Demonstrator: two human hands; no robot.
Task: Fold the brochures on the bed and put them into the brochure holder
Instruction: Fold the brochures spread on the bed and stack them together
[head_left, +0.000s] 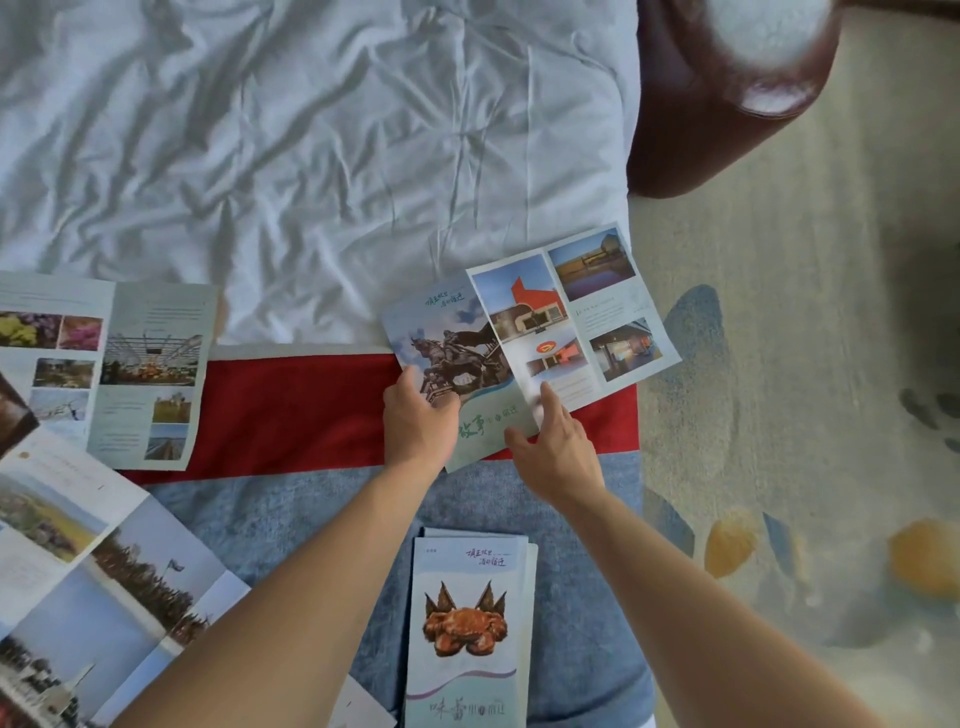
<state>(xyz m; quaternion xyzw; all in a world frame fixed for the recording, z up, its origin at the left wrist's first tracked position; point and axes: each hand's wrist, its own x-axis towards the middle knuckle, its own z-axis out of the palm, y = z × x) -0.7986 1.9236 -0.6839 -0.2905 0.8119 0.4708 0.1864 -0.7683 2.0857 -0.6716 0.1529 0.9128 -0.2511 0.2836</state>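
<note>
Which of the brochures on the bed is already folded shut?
The crab brochure, lying closed between the forearms on the blue cloth. The others lie open, and the horse-statue brochure is half folded in both hands.

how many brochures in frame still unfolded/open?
3, maybe more under the lower-left pile: one in both hands at centre right, one flat at left, one spread at lower left. The crab-cover stack is folded.
</note>
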